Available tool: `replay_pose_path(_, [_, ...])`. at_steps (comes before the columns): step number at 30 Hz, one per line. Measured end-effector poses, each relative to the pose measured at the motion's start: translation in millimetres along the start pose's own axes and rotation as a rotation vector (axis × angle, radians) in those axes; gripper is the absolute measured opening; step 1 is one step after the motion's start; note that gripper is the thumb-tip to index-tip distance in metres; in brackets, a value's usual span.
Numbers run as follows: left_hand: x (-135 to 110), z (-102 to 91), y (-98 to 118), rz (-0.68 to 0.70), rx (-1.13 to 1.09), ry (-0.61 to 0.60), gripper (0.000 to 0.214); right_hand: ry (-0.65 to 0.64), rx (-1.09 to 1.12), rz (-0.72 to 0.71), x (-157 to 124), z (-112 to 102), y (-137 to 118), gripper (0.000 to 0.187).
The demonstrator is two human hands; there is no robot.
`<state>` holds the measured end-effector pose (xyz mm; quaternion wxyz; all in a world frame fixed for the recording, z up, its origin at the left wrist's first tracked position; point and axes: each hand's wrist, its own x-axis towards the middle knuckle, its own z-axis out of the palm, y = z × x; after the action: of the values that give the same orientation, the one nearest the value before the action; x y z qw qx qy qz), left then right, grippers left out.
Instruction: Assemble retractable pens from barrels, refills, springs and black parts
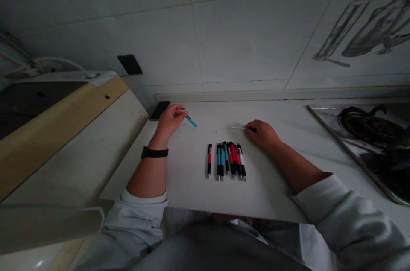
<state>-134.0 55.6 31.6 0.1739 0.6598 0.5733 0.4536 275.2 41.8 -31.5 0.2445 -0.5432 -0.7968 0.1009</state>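
My left hand [171, 119] is raised a little above the white counter [192, 194], fingers closed on a blue pen part [191, 121] that sticks out to the right. On the counter rests my right hand [263, 133], pinching a thin white pen refill with a black end [243, 128] that points left. Between my forearms lies a row of several pens [231, 160], blue, red, white and black, side by side. One red and black pen [209, 160] lies slightly apart on the left of the row. A black watch [154, 152] is on my left wrist.
A dark phone [159, 110] lies at the counter's back left corner by the tiled wall. A gas stove [374, 143] takes up the right side. A wood-edged white surface [73, 134] stands to the left. A tiny white bit [217, 132] lies between my hands.
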Motion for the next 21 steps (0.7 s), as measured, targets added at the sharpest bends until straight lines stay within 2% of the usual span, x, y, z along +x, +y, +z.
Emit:
replay_pose_path(4, [-1, -16.2, -14, -0.032, 0.283, -0.187, 0.014, -0.002, -0.009, -0.004, 0, 0, 1, 0.024])
replay_pose_path(7, [-5, -16.1, -27, -0.047, 0.441, -0.307, 0.012, -0.001, -0.016, 0.003, 0, 0, 1, 0.024])
replay_pose_path(13, [-7, -0.5, -49, 0.030, 0.588, -0.290, 0.023, 0.038, -0.001, -0.008, 0, -2, -1, 0.024])
replay_pose_path(18, [-7, 0.4, -40, -0.148, 0.741, -0.443, 0.017, 0.162, 0.061, 0.011, 0, -8, -9, 0.025])
replay_pose_path(21, [-7, -3.4, -30, -0.187, 0.774, -0.551, 0.014, 0.223, 0.106, 0.006, 0, -9, -12, 0.029])
